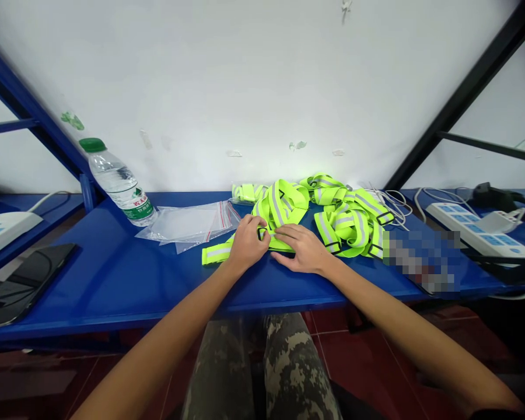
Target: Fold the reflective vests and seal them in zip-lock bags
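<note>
A neon yellow-green strap with a grey stripe lies along the blue table, its flat end out to the left. My left hand has its fingers curled and closed on this strap. Just to the right, my right hand rests over the strap with fingers spread and thumb apart. Directly behind both hands is a looped heap of the same webbing. More bundled straps with black buckles lie to the right of my right hand.
Clear zip bags lie left of the straps, beside a green-capped water bottle. A black phone is at the far left. White cables and a power strip are on the right. A wall stands behind the table.
</note>
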`<state>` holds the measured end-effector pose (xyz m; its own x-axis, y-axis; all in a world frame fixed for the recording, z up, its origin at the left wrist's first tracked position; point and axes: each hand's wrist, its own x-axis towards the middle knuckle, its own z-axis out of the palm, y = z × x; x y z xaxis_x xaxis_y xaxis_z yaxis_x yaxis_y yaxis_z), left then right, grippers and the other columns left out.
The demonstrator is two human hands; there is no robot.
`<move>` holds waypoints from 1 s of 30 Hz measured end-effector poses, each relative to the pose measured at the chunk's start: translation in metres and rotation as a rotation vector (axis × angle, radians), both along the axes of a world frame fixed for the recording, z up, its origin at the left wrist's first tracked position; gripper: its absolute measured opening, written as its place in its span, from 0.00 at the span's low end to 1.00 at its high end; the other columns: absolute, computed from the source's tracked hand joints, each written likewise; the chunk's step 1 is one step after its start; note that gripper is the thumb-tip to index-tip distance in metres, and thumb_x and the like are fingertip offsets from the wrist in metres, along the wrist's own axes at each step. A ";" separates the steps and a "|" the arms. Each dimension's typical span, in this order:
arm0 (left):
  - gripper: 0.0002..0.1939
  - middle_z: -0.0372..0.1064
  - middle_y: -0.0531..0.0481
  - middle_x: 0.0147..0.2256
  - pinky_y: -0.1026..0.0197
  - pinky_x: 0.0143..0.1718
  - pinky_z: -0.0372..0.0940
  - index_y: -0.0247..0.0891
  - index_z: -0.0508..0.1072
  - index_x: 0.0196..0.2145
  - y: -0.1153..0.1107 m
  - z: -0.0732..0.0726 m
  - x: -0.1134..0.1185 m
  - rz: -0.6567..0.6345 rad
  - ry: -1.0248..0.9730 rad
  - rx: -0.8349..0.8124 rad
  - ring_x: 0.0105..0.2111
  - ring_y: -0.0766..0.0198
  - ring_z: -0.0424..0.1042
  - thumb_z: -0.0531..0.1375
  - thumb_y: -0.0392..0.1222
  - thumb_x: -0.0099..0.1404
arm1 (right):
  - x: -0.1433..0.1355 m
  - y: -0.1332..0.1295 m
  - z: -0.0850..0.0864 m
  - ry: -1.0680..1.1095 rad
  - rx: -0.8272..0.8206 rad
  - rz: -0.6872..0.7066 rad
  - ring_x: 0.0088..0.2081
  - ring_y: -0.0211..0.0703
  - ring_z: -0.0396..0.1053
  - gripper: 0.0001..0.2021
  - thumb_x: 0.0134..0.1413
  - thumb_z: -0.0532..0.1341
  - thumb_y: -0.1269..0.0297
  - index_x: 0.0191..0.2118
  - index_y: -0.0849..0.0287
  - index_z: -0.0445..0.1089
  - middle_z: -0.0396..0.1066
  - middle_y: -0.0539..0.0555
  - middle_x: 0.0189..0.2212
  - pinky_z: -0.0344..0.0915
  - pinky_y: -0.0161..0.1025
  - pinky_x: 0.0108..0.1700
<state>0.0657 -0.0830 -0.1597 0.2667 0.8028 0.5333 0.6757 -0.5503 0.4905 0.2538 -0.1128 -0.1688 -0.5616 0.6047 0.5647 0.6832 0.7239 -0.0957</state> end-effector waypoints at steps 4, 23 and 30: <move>0.06 0.69 0.47 0.36 0.55 0.47 0.65 0.37 0.69 0.36 0.001 -0.005 0.000 0.004 0.042 0.017 0.41 0.58 0.70 0.56 0.31 0.60 | -0.004 0.001 -0.003 -0.014 0.037 0.012 0.51 0.52 0.72 0.15 0.64 0.56 0.63 0.48 0.64 0.75 0.75 0.62 0.47 0.67 0.49 0.57; 0.28 0.75 0.39 0.38 0.55 0.34 0.65 0.35 0.75 0.39 -0.031 0.063 -0.094 0.106 0.666 -0.550 0.37 0.48 0.74 0.66 0.61 0.50 | -0.004 0.001 -0.002 -0.177 -0.036 -0.014 0.49 0.52 0.67 0.16 0.66 0.52 0.68 0.56 0.63 0.68 0.73 0.62 0.46 0.66 0.49 0.51; 0.33 0.76 0.46 0.34 0.59 0.32 0.68 0.34 0.73 0.44 -0.019 0.062 -0.076 -0.048 -0.329 -0.543 0.31 0.58 0.74 0.72 0.52 0.42 | -0.004 -0.005 -0.001 -0.186 -0.073 -0.133 0.54 0.55 0.61 0.17 0.68 0.51 0.65 0.57 0.56 0.69 0.72 0.59 0.50 0.58 0.52 0.51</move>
